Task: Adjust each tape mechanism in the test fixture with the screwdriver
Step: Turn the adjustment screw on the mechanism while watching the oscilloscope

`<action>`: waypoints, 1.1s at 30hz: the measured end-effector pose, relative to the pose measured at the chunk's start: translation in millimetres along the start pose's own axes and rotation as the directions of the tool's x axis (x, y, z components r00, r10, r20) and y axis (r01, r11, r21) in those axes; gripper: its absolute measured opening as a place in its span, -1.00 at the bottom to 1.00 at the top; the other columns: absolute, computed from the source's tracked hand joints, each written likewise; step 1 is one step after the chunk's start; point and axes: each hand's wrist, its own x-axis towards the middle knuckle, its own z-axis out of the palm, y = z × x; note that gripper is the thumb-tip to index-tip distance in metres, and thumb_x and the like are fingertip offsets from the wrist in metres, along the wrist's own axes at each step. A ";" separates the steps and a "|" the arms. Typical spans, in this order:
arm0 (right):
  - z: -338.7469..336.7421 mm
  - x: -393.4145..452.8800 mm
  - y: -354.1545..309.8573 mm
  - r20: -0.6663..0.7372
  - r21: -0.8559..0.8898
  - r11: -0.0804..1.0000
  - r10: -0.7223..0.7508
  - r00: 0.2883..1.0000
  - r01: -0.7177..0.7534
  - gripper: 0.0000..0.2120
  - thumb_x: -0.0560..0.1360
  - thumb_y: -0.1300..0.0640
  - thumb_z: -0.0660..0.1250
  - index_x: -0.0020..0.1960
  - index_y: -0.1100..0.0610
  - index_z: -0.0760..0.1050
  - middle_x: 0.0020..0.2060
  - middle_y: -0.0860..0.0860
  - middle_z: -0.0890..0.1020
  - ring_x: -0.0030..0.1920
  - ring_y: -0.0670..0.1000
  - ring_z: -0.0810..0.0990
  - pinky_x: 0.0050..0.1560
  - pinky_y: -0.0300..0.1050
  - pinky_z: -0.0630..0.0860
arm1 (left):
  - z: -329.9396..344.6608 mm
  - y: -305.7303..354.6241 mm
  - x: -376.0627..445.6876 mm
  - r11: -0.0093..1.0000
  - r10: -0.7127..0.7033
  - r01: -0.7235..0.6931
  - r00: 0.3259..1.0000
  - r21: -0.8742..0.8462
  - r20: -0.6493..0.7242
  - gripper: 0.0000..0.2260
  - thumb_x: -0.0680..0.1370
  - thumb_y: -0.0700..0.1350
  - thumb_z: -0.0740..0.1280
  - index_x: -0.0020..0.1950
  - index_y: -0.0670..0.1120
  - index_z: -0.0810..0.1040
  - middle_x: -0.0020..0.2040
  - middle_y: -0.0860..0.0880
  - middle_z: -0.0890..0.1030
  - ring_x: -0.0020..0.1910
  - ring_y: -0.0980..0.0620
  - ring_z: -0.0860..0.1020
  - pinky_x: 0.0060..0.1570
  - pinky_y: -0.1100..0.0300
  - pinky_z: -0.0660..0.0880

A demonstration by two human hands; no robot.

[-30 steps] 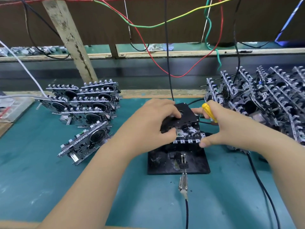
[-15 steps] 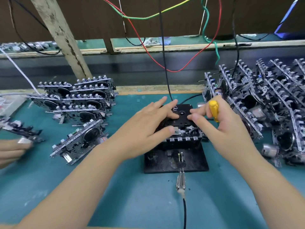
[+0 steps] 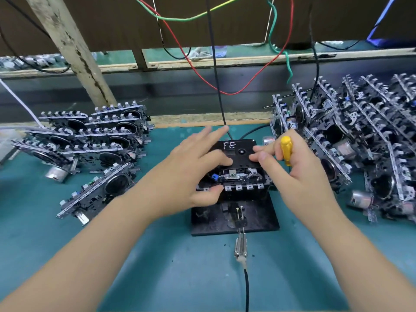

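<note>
Left hand [image 3: 191,170]: fingers spread and mostly straight, laid across the left part of the tape mechanism [image 3: 234,176] seated in the test fixture [image 3: 234,217]. Thumb presses the near edge of the mechanism by its row of white tabs; index and middle fingers reach over the black cassette [image 3: 236,154] marked "PE" that sits on top. Nothing gripped; the hand is flat and open.

Right hand [image 3: 292,172]: ring and little fingers curl round the yellow screwdriver [image 3: 286,150], handle standing upright out of the fist, shaft hidden behind the palm. Index finger and thumb stretch left and touch the right edge of the cassette.

Fixture: black base plate in the middle of the teal surface [image 3: 157,266], just in front of the person. A metal clip [image 3: 240,246] on a black cable [image 3: 247,289] meets its near edge.

Left stack of mechanisms [image 3: 94,140]: several in rows, well apart from the fixture. Right pile of mechanisms [image 3: 360,149]: larger, tilted heap, just beside the right hand.

Overhead: red wire [image 3: 198,73], green wire [image 3: 273,30], black wire [image 3: 216,64] dropping to the fixture's far side.
</note>
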 end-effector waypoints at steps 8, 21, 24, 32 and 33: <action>0.7 -5.5 0.4 0.005 0.020 1.000 0.007 1.000 -0.007 -0.73 0.62 0.24 0.29 -0.15 0.11 0.23 -0.12 0.02 0.69 0.16 -0.24 0.64 0.14 -0.12 0.50 | 31.9 16.4 -34.4 0.980 -0.157 0.175 0.973 0.096 -0.170 -0.16 0.30 0.49 0.33 0.54 0.20 0.35 0.67 -0.10 -0.05 0.64 -0.22 -0.11 0.33 -0.50 0.26; 1.4 -8.1 3.2 -0.002 0.044 0.999 0.009 1.000 -0.009 -0.74 0.64 0.22 0.28 -0.14 0.07 0.24 -0.09 -0.19 0.70 0.24 -0.16 0.62 0.22 -0.03 0.48 | 69.4 33.6 -18.0 0.837 -0.397 0.152 0.829 -0.526 -0.393 -0.39 0.31 -0.15 0.66 0.26 0.19 0.52 0.64 0.18 0.07 0.57 0.09 0.24 0.43 0.08 0.35; 2.7 -10.2 0.9 -0.030 0.068 0.996 0.053 0.998 -0.051 -0.74 0.62 0.15 0.30 -0.18 -0.07 0.31 -0.04 -0.15 0.73 0.24 -0.18 0.62 0.23 -0.01 0.48 | 74.8 34.5 -23.5 0.839 -0.371 0.104 0.827 -0.534 -0.422 -0.41 0.31 -0.13 0.65 0.22 0.25 0.53 0.64 0.17 0.09 0.58 0.06 0.24 0.41 -0.01 0.37; 6.1 1.0 4.4 -0.039 0.029 0.984 0.178 0.983 -0.177 -0.55 0.40 0.64 0.36 -0.43 0.15 0.56 -0.16 0.11 0.74 -0.14 -0.25 0.67 0.05 -0.35 0.46 | 54.5 15.5 -7.7 0.339 -0.585 0.132 0.805 -0.931 -0.098 -0.34 0.46 -0.11 0.55 0.37 0.42 0.38 0.58 0.06 0.21 0.56 0.10 0.17 0.48 0.27 0.21; 4.5 6.1 -1.2 -0.106 0.038 0.984 0.178 0.978 -0.175 -0.42 0.37 0.73 0.28 -0.50 0.09 0.54 -0.22 0.28 0.69 -0.26 -0.24 0.62 -0.04 -0.36 0.44 | 51.4 17.0 -1.4 0.296 -0.607 0.160 0.793 -0.942 -0.056 -0.46 0.42 -0.13 0.58 0.15 0.46 0.54 0.53 0.07 0.29 0.53 0.07 0.24 0.40 0.28 0.30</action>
